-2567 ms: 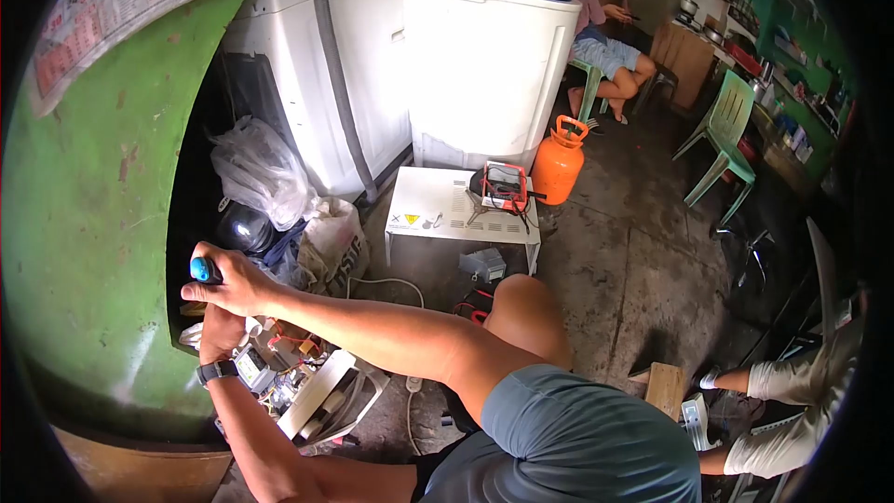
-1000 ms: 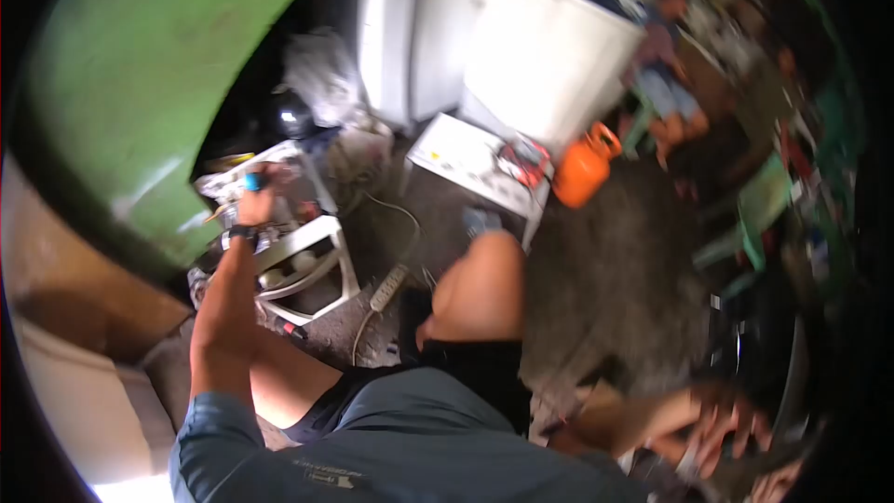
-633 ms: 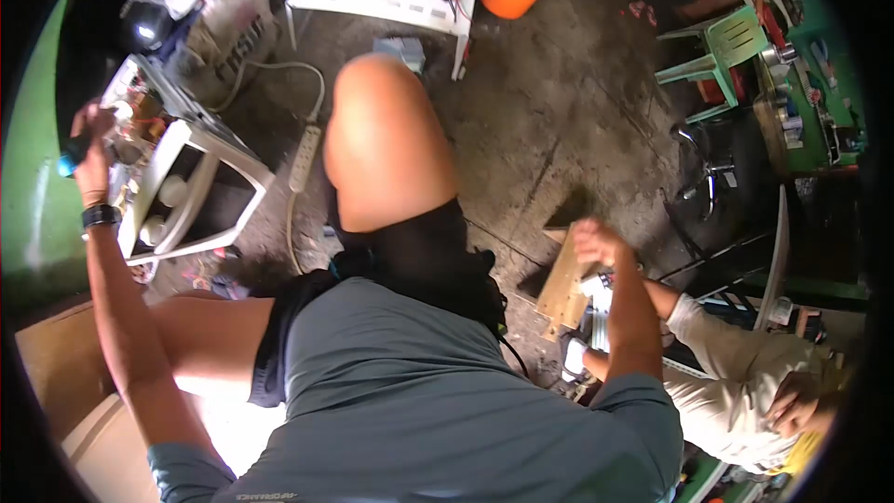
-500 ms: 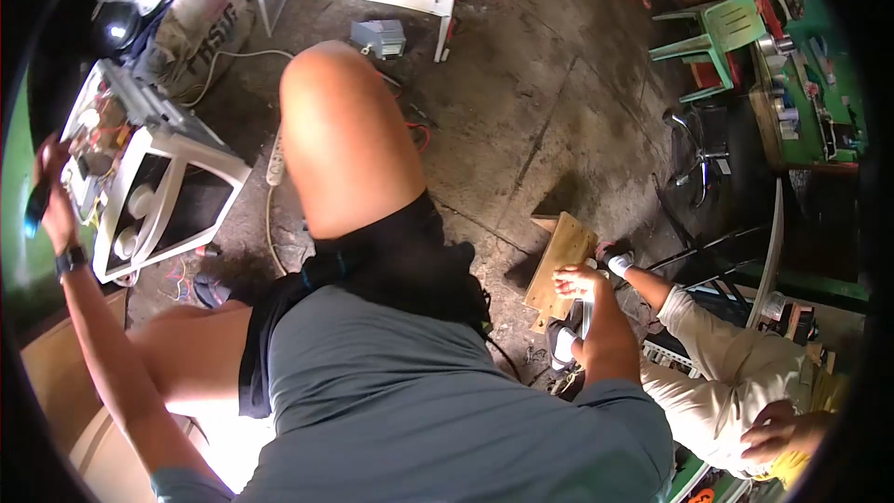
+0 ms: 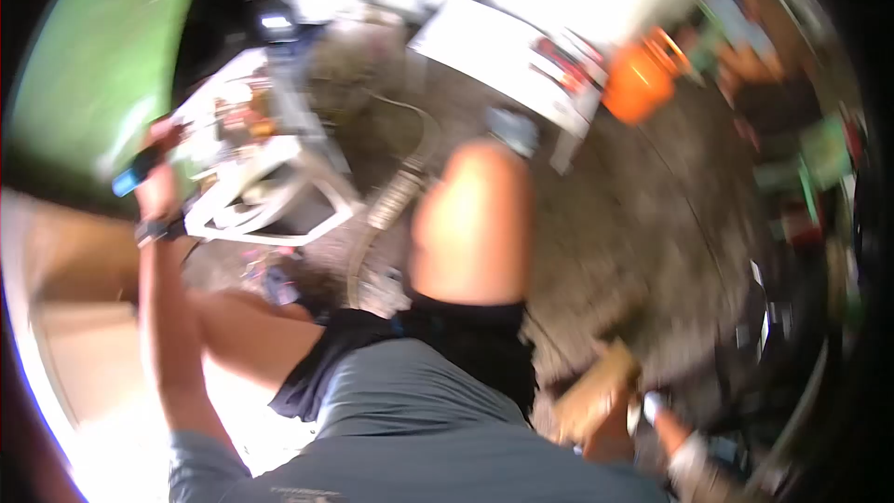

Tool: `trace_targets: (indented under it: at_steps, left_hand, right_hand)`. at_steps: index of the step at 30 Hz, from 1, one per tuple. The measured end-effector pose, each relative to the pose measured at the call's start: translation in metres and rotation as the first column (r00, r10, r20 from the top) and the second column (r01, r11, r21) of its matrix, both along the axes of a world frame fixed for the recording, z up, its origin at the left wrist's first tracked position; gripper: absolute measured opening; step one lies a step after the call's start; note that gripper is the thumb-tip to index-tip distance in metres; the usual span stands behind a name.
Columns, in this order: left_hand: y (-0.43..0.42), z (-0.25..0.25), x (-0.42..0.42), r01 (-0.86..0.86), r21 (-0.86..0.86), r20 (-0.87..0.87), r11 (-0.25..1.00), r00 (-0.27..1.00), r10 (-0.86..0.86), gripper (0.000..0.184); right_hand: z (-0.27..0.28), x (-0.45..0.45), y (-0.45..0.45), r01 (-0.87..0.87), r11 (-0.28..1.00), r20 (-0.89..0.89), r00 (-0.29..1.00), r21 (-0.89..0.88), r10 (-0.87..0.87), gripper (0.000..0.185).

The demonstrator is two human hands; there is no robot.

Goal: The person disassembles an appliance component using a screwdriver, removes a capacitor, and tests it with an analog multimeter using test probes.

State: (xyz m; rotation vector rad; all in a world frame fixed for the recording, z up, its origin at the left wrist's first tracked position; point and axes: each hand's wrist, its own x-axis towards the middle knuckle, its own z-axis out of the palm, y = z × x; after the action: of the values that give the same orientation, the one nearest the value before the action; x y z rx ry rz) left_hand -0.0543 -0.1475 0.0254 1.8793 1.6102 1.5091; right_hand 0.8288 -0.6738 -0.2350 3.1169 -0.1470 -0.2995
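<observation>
Left hand [image 5: 160, 188] — gripping tool [image 5: 127, 183], orange cylinder [image 5: 640, 86]

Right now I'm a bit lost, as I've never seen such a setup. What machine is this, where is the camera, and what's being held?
There's no machine arm here: these are a person's own two bare hands. One camera, worn on the head, looks forward and down, hence the round, blurred view. The left hand grips a blue-and-dark object, beside a jumble of small parts. The right hand is at a wooden board; blur hides whether it holds anything. Ahead, a low white table carries something red and dark, with an orange gas cylinder standing beside it.
</observation>
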Motion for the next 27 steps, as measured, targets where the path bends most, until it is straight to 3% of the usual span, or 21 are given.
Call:
trace_targets:
  at_steps: [1, 3, 4, 6, 8, 9, 10, 12, 13, 14, 15, 17, 19, 21, 23, 26, 27]
  left_hand:
    - [0.003, 0.001, -0.001, 0.061, 0.019, -0.04, 0.998, 0.997, -0.061, 0.028]
    - [-0.02, 0.033, 0.047, -0.069, -0.053, -0.058, 0.996, 0.996, 0.066, 0.031]
    - [-0.022, 0.04, 0.059, -0.051, -0.076, 0.005, 0.996, 0.999, 0.052, 0.03]
    - [-0.023, 0.049, 0.07, 0.039, -0.105, 0.107, 0.994, 0.994, -0.028, 0.029]
    - [-0.023, 0.056, 0.08, 0.111, -0.13, 0.155, 0.985, 0.984, -0.09, 0.029]
    - [-0.027, 0.067, 0.091, 0.135, -0.192, 0.132, 0.972, 0.985, -0.111, 0.028]
    - [-0.028, 0.07, 0.097, 0.173, -0.175, 0.068, 0.969, 0.984, -0.164, 0.027]
    - [-0.03, 0.067, 0.104, 0.314, -0.112, 0.019, 0.943, 0.949, -0.314, 0.022]
    - [-0.028, 0.057, 0.103, 0.328, 0.02, -0.107, 0.945, 0.94, -0.324, 0.027]
    - [-0.043, 0.075, 0.11, 0.469, -0.105, 0.073, 0.877, 0.883, -0.463, 0.035]
    - [-0.047, 0.068, 0.112, 0.372, -0.015, -0.11, 0.928, 0.922, -0.372, 0.041]
    - [-0.053, 0.049, 0.112, 0.355, 0.047, -0.074, 0.934, 0.933, -0.351, 0.05]
    - [-0.062, 0.054, 0.107, 0.3, 0.029, -0.119, 0.954, 0.948, -0.294, 0.054]
    - [-0.06, 0.056, 0.096, 0.254, 0.09, -0.052, 0.963, 0.967, -0.25, 0.052]
    - [-0.063, 0.058, 0.082, 0.146, -0.014, 0.048, 0.989, 0.988, -0.145, 0.049]
    - [-0.063, 0.058, 0.063, 0.086, -0.074, -0.047, 0.994, 0.995, -0.09, 0.049]
    - [-0.063, 0.057, 0.059, 0.044, -0.112, -0.219, 0.993, 0.973, -0.068, 0.045]
  right_hand:
    - [0.004, -0.003, 0.013, 0.008, 0.993, 0.035, 0.999, 0.114, -0.012, 0.085]
    - [0.031, -0.014, 0.056, 0.038, 0.89, 0.076, 0.994, 0.454, -0.082, 0.076]
    - [0.046, -0.019, 0.084, 0.04, 0.753, 0.057, 0.993, 0.656, -0.103, 0.071]
    - [0.088, -0.04, 0.171, 0.068, 0.324, -0.081, 0.996, 0.944, 0.029, 0.063]
    - [0.134, -0.071, 0.279, 0.135, -0.021, -0.114, 0.902, 0.991, 0.417, 0.056]
    - [0.168, -0.102, 0.339, 0.224, -0.147, -0.086, 0.777, 0.964, 0.624, 0.054]
    - [0.205, -0.145, 0.394, 0.217, -0.199, 0.027, 0.608, 0.956, 0.793, 0.054]
    - [0.267, -0.264, 0.476, 0.399, -0.304, 0.167, 0.342, 0.865, 0.925, 0.051]
    - [0.295, -0.32, 0.503, 0.543, -0.227, 0.225, 0.072, 0.808, 0.972, 0.049]
    - [0.307, -0.371, 0.53, 0.628, -0.135, 0.239, -0.083, 0.766, 0.967, 0.046]
    - [0.316, -0.419, 0.55, 0.692, -0.018, 0.26, -0.247, 0.722, 0.934, 0.044]
    - [0.33, -0.501, 0.572, 0.691, 0.114, 0.252, -0.405, 0.714, 0.879, 0.046]
    - [0.331, -0.556, 0.587, 0.666, 0.199, 0.237, -0.504, 0.718, 0.831, 0.047]
    - [0.323, -0.596, 0.596, 0.65, 0.256, 0.232, -0.566, 0.715, 0.791, 0.049]
    - [0.312, -0.62, 0.605, 0.625, 0.322, 0.206, -0.624, 0.711, 0.754, 0.051]
    - [0.303, -0.642, 0.623, 0.597, 0.365, 0.166, -0.651, 0.715, 0.741, 0.05]
    - [0.298, -0.646, 0.631, 0.583, 0.387, 0.157, -0.672, 0.714, 0.724, 0.05]
